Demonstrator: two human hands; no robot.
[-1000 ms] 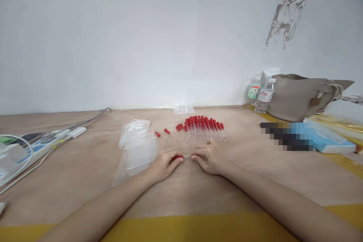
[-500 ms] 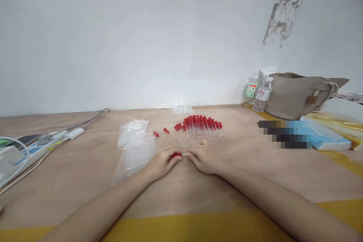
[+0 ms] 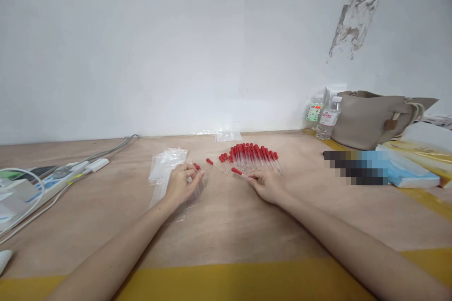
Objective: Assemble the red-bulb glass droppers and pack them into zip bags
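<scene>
A row of red-bulbed glass droppers (image 3: 252, 156) lies on the wooden table (image 3: 226, 216) ahead of me. My right hand (image 3: 266, 184) pinches the glass end of one red-bulbed dropper (image 3: 237, 172) just in front of that row. My left hand (image 3: 181, 182) rests on a stack of clear plastic bags (image 3: 165, 164) to the left, fingers curled on the top bag. Two loose droppers (image 3: 210, 162) lie between the bags and the row.
A power strip with cables (image 3: 52, 176) sits at the far left. Two water bottles (image 3: 326, 120), a beige handbag (image 3: 374, 117) and a blue pack (image 3: 406, 171) stand at the right. Yellow tape (image 3: 226, 282) runs along the near edge. A white wall stands behind.
Both hands held one dropper together at the centre. Now my left hand has let go and moved left onto the bags, while my right carried the dropper toward the row.
</scene>
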